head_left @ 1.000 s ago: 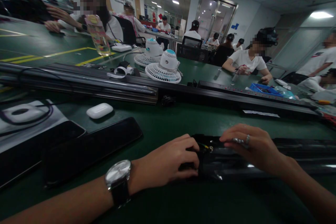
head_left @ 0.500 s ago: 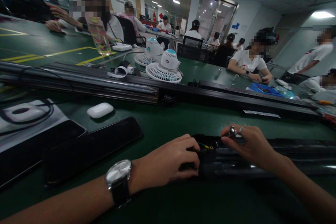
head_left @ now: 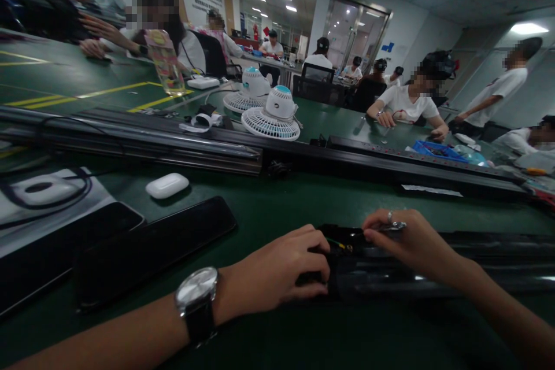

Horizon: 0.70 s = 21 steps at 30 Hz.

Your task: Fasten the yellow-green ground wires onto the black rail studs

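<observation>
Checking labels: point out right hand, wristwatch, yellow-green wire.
Right hand [head_left: 415, 242]: head view, middle of the hand.
Wristwatch [head_left: 197, 287]: head view, on its dial.
Yellow-green wire [head_left: 341, 245]: head view, on its yellow part.

The left forearm [head_left: 117, 335] is extended from the lower left, slanted upward to the right, and the left wrist [head_left: 225, 295] is held nearly straight. The left hand [head_left: 281, 269] is turned with its back up, its fingers bent; the left thumb [head_left: 312, 290] is set lower, parted from them by a gap. The right forearm [head_left: 503, 295] is angled up to the left from the lower right. By the right hand [head_left: 407, 237], slightly higher, a pinch is formed between thumb and index finger. Both forearms are bared; the hands are placed near each other, apart.
</observation>
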### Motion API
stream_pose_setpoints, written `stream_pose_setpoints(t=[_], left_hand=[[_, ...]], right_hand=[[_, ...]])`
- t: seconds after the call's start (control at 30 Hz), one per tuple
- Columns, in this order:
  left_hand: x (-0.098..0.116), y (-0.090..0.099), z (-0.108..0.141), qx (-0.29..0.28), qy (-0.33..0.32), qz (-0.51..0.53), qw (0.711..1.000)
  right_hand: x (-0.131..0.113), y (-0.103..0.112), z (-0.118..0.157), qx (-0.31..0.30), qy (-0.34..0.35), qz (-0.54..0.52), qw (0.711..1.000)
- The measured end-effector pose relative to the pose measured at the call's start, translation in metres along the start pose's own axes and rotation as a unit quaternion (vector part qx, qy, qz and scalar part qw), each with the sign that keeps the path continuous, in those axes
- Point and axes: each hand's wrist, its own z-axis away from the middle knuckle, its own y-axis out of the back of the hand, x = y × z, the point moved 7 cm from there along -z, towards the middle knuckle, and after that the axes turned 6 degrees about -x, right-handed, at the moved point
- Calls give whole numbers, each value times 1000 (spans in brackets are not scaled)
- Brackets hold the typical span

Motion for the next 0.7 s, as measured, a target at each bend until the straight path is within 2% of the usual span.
stream_pose_setpoints(t=[0.37, 0.57, 0.7], left_hand=[[0, 1, 1, -10, 16, -2, 1000], [0, 2, 4, -5, 18, 11, 1000], [0, 3, 3, -5, 22, 11, 1000]], right_hand=[[5, -2, 1, -15, -55, -62, 996], [6, -8, -3, -34, -56, -48, 997], [7, -8, -6, -25, -59, -36, 997]])
